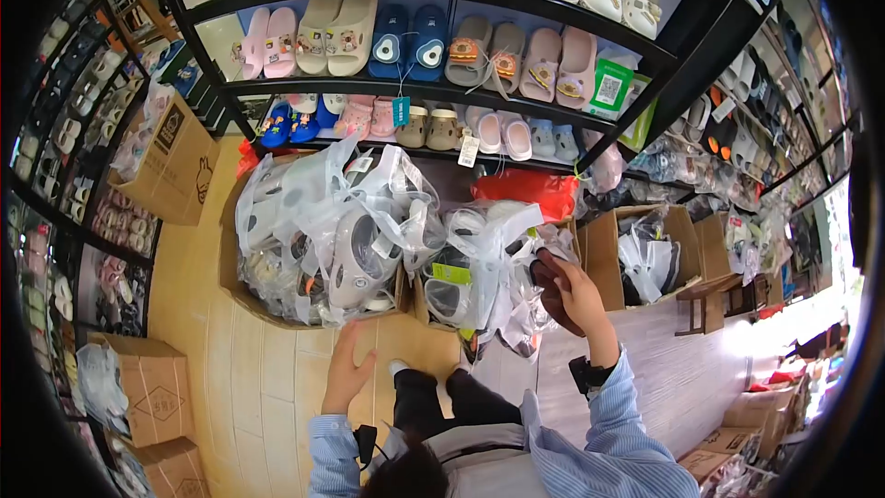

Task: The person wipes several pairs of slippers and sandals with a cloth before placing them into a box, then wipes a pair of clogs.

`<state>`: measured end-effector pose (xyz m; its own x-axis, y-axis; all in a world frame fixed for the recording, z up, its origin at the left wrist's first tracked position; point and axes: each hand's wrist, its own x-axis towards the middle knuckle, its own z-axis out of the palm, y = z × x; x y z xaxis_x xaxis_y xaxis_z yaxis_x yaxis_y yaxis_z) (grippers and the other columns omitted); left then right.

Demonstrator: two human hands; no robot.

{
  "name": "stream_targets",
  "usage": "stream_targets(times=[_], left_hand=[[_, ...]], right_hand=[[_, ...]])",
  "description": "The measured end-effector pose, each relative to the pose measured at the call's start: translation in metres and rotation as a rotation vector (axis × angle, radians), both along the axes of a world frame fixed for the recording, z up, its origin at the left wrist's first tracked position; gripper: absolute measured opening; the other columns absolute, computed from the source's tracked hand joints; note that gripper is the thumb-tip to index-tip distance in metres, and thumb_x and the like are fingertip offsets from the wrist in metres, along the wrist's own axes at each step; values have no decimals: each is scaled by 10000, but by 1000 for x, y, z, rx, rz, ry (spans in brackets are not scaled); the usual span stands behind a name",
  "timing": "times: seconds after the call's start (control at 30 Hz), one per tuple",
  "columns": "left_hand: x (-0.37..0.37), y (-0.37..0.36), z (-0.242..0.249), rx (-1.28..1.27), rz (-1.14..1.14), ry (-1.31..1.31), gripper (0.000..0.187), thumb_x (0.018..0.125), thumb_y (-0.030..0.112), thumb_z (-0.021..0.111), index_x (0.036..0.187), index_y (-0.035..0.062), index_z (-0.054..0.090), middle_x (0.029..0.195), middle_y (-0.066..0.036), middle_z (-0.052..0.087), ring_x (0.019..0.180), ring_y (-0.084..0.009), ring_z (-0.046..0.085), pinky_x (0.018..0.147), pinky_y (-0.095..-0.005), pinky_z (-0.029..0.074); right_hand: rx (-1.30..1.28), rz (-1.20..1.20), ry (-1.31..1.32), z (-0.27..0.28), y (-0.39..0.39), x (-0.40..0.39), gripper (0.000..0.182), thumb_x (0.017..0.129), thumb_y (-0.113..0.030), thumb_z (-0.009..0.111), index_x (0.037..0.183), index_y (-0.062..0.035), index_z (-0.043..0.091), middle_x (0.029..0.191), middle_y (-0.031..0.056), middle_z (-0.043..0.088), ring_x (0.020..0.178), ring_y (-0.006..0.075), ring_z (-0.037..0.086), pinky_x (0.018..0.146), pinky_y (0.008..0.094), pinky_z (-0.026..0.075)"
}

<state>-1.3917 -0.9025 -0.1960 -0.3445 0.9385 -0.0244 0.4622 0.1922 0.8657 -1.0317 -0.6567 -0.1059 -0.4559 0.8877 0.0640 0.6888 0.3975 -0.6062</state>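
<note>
My right hand [583, 300] is closed on a dark brown slipper [555, 293], held over the right side of a cardboard box full of bagged shoes. My left hand [348, 364] is empty, its fingers apart, just in front of the larger box [277, 315] on the left. That box is heaped with clogs in clear plastic bags, a pale grey clog [355, 263] on top. Beside it, the middle box holds more bagged shoes, with a green label [451, 273] showing among them.
Black shelves [424, 89] of clogs and slippers rise beyond the boxes. Another open box [601, 263] with bagged goods stands at the right, near a small wooden stool [705, 309]. Cartons [157, 387] stand at the left. A red bag [530, 192] lies behind the middle box.
</note>
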Motion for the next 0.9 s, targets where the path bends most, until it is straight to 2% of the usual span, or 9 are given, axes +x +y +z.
stream_targets(times=[0.23, 0.37, 0.53, 0.6, 0.7, 0.9], left_hand=[[-21, 5, 10, -19, -56, 24, 580, 832, 147, 642, 1340, -13, 412, 1408, -210, 403, 1336, -370, 335, 1090, -407, 285], [-35, 34, 34, 28, -99, 34, 550, 839, 170, 635, 1320, -6, 434, 1397, -212, 417, 1326, -377, 348, 1085, -411, 293], [-49, 104, 75, 111, -181, 118, 523, 842, 190, 634, 1296, 0, 459, 1359, -211, 457, 1284, -369, 404, 1061, -406, 325], [-49, 137, 91, 163, -209, 138, 513, 843, 194, 633, 1288, 2, 467, 1346, -209, 471, 1270, -365, 421, 1053, -402, 334], [-43, 181, 118, 173, -247, 165, 501, 849, 209, 626, 1279, 3, 474, 1306, -196, 504, 1247, -353, 444, 1041, -390, 349], [-31, 249, 148, 234, -364, 275, 505, 841, 202, 633, 1275, -4, 476, 1297, -209, 506, 1231, -352, 458, 1037, -388, 354]], right_hand=[[-61, -58, 0, -14, -29, -6, 401, 863, -28, 520, 1259, -84, 510, 1196, 180, 575, 1104, 371, 538, 927, 410, 435], [-70, -95, 43, -8, -28, -15, 395, 872, -28, 500, 1260, -100, 512, 1208, 167, 574, 1106, 374, 539, 927, 416, 437], [25, -90, 142, 5, 0, -25, 396, 871, -26, 500, 1258, -108, 517, 1196, 182, 576, 1103, 374, 544, 919, 415, 443], [94, -82, 157, 16, 21, -27, 427, 831, -4, 538, 1250, -85, 509, 1165, 183, 585, 1061, 378, 559, 886, 405, 465], [84, -108, 186, 35, 43, -33, 423, 829, -7, 546, 1245, -77, 513, 1169, 181, 583, 1064, 371, 559, 896, 406, 461], [168, -84, 312, 51, 83, -32, 439, 804, 7, 561, 1236, -63, 531, 1133, 173, 602, 1035, 346, 581, 870, 393, 475]])
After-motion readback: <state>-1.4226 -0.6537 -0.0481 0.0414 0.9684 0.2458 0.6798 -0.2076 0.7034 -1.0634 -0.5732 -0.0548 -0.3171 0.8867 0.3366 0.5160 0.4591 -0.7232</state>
